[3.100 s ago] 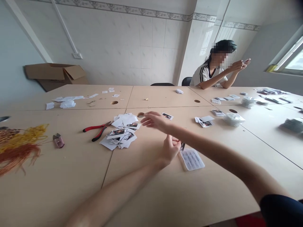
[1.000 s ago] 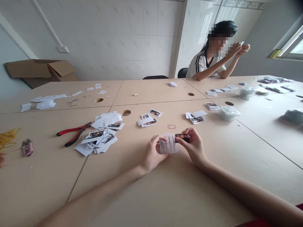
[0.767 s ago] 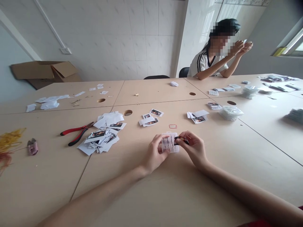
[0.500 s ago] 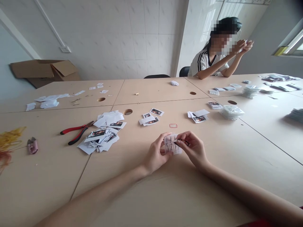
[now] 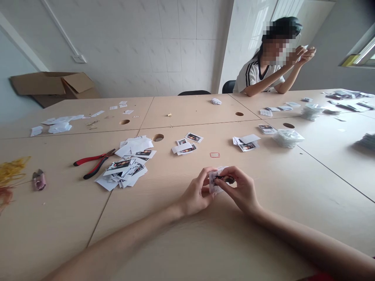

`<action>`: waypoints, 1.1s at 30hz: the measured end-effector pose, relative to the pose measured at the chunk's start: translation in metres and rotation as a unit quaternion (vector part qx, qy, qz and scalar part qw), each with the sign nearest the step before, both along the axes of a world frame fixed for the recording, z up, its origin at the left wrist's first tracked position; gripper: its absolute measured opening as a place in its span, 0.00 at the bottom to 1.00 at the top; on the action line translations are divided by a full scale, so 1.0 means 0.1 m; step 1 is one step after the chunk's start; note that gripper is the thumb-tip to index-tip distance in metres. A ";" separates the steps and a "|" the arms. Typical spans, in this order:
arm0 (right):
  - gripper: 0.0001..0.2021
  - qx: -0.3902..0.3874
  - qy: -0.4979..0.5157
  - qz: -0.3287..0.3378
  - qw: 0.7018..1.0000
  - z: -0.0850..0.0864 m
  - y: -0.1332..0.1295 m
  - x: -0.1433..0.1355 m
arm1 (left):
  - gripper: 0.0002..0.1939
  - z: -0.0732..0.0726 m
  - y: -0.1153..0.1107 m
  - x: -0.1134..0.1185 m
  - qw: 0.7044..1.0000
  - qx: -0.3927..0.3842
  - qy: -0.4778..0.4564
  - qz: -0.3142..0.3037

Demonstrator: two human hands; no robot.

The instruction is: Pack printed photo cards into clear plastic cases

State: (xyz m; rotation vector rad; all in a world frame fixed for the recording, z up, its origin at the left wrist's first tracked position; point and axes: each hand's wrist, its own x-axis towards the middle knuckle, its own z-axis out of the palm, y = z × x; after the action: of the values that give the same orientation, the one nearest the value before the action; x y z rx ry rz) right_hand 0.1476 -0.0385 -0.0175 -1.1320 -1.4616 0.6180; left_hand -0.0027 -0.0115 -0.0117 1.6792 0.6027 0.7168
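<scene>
- Holding small clear case [image 5: 211,184] in left hand [image 5: 195,195], with fingers and thumb around its edges; probably bracing it against pressure from the other side.
- Pinching dark printed card [image 5: 230,179] in right hand [image 5: 243,191], over the case and partly hiding it; likely gripping with fingertips for fine control.
- Working with both hands close together at the case, over the near part of the worktop [image 5: 175,242]; not telling for sure whether touching it below.
- Lying just beyond the hands: red-edged piece [image 5: 215,155], flat, apart from everything else.
- Sitting farther out, ahead: small card group [image 5: 183,147] and, more to the right, loose card stack [image 5: 247,143]; seemingly being sorted into separate lots within arm's reach.
- Heaping to the left: larger card pile [image 5: 125,173], overlapping untidily, perhaps through quick dropping.
- Resting just beside that pile: red-handled pliers [image 5: 101,159], with handles spread; probably lying ready for left-side pickup.
- Lying farther left: pink snips [image 5: 39,180], near yellow thread [image 5: 11,169], presumably for handy cutting.
- Standing beyond the loose stack, to the right: clear packs [image 5: 288,137], piling flat, likely for saving space.
</scene>
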 end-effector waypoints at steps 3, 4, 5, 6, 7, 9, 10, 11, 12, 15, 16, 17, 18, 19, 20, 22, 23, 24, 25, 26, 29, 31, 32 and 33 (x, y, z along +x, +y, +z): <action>0.05 0.014 -0.013 -0.038 0.999 0.01 0.00 -0.01 | 0.22 0.00 -0.01 0.00 1.000 -0.010 0.000 -0.009; 0.05 0.020 -0.019 -0.048 0.998 0.01 0.00 -0.01 | 0.21 0.01 -0.01 0.00 1.000 -0.013 -0.003 -0.011; 0.04 0.026 -0.025 -0.055 0.998 0.01 0.00 -0.01 | 0.21 0.01 -0.02 0.00 1.000 -0.015 -0.006 -0.011; 0.04 0.031 -0.032 -0.060 0.997 0.02 0.00 -0.01 | 0.21 0.02 -0.02 0.01 1.000 -0.016 -0.008 -0.009; 0.04 0.034 -0.039 -0.065 0.997 0.02 0.00 -0.01 | 0.21 0.02 -0.02 0.01 1.000 -0.017 -0.007 -0.007; 0.04 0.031 -0.050 -0.071 0.996 0.03 0.00 0.00 | 0.21 0.01 -0.03 0.01 1.000 -0.020 -0.001 -0.005; 0.03 0.027 -0.054 -0.072 0.996 0.03 0.00 0.00 | 0.21 0.01 -0.03 0.01 1.000 -0.023 0.001 -0.004; 0.03 0.022 -0.058 -0.071 0.996 0.03 0.00 0.00 | 0.21 0.01 -0.03 0.01 1.000 -0.027 0.000 -0.003; 0.02 0.017 -0.061 -0.068 0.996 0.02 0.01 0.01 | 0.21 0.01 -0.02 0.01 0.999 -0.033 -0.006 -0.002; 0.01 0.008 -0.071 -0.056 0.996 0.01 0.02 0.01 | 0.21 0.01 -0.02 0.02 0.998 -0.053 -0.034 0.001; 0.02 0.008 -0.074 -0.055 0.996 0.01 0.02 0.01 | 0.21 0.01 -0.02 0.03 0.997 -0.058 -0.042 0.000; 0.02 0.008 -0.078 -0.056 0.995 0.01 0.02 0.01 | 0.21 0.01 -0.02 0.03 0.997 -0.062 -0.047 -0.002; 0.02 0.010 -0.080 -0.058 0.995 0.01 0.02 0.01 | 0.22 0.01 -0.01 0.03 0.997 -0.066 -0.050 -0.003; 0.02 0.011 -0.082 -0.060 0.995 0.01 0.02 0.01 | 0.22 0.01 -0.01 0.04 0.996 -0.067 -0.053 -0.004; 0.02 0.013 -0.083 -0.062 0.995 0.02 0.02 0.01 | 0.22 0.01 -0.01 0.04 0.996 -0.069 -0.054 -0.004; 0.01 0.013 -0.089 -0.069 0.994 0.04 0.02 0.01 | 0.23 0.01 -0.01 0.04 0.996 -0.070 -0.047 -0.006; 0.01 0.013 -0.094 -0.074 0.993 0.05 0.02 0.01 | 0.24 0.01 -0.02 0.04 0.997 -0.070 -0.043 -0.007; 0.01 0.013 -0.099 -0.078 0.992 0.06 0.02 0.01 | 0.23 0.01 -0.02 0.05 0.997 -0.071 -0.041 -0.010; 0.02 0.014 -0.103 -0.082 0.991 0.06 0.02 0.01 | 0.23 0.01 -0.02 0.05 0.997 -0.072 -0.039 -0.014; 0.02 0.014 -0.105 -0.083 0.991 0.07 0.02 0.01 | 0.22 0.01 -0.03 0.05 0.996 -0.074 -0.038 -0.018; 0.02 0.007 -0.098 -0.072 0.993 0.07 0.01 0.02 | 0.21 0.01 -0.04 0.06 0.994 -0.092 -0.045 -0.029; 0.03 -0.003 -0.094 -0.065 0.993 0.07 0.01 0.02 | 0.21 0.00 -0.05 0.06 0.992 -0.106 -0.055 -0.031; 0.02 -0.009 -0.092 -0.063 0.994 0.07 0.01 0.02 | 0.21 0.00 -0.05 0.07 0.991 -0.114 -0.061 -0.030; 0.02 -0.013 -0.092 -0.062 0.994 0.07 0.01 0.02 | 0.21 -0.01 -0.05 0.07 0.990 -0.120 -0.065 -0.026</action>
State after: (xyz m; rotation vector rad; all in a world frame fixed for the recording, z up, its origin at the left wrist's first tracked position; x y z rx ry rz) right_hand 0.1500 -0.0374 -0.0106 -1.3174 -1.5288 0.4565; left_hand 0.0041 -0.0160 -0.0126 1.4087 0.5289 0.6819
